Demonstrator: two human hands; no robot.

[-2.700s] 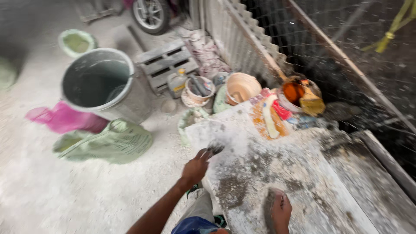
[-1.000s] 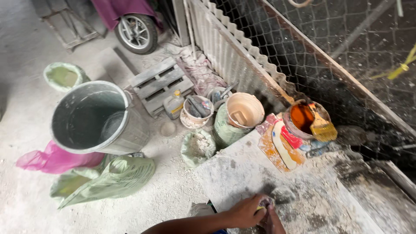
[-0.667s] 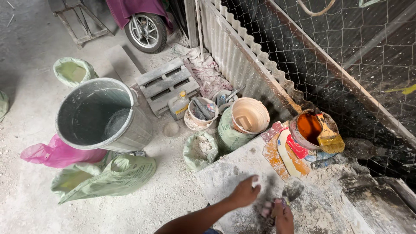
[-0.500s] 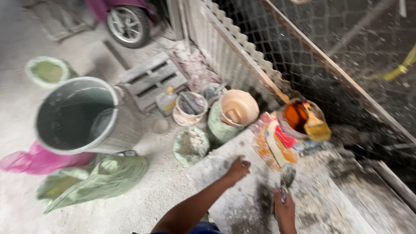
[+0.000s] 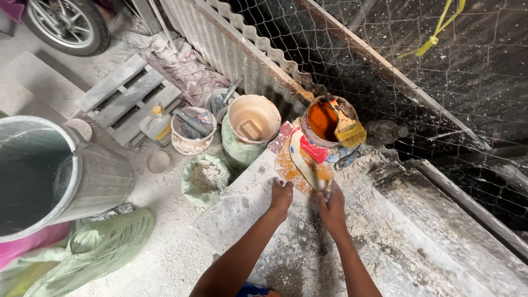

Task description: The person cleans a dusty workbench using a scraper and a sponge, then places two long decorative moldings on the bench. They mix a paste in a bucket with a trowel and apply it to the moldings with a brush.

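Left hand (image 5: pixel 281 197): flat, fingers spread, palm down on the dusty white-smeared slab surface (image 5: pixel 385 242), beside the stained orange-and-red paper sheet (image 5: pixel 289 165)

Right hand (image 5: pixel 333 208): closed around the handle of a narrow flat-bladed scraper tool (image 5: pixel 308 165); the pale blade runs up and left from the fist and lies over the stained sheet. The 2 hands sit near each other, apart

Round tin of orange-brown liquid (image 5: pixel 324 122): just beyond the blade tip, with a yellow-bristled flat paintbrush (image 5: pixel 346 129) resting across its rim

Cream plastic bucket (image 5: pixel 254 118): left of the tin, open, a small block inside; it stands on a green sack

Small white pail holding tools (image 5: pixel 191 129): left of the cream bucket, by a grey wooden pallet (image 5: pixel 124 96)

Open green sack of white powder (image 5: pixel 204 177): on the ground below the pail

Large grey metal drum (image 5: pixel 55 170): far left, beside a crumpled pale green woven bag (image 5: pixel 93 256)

Corrugated metal sheet and wire mesh fence (image 5: pixel 418 71): behind the tin
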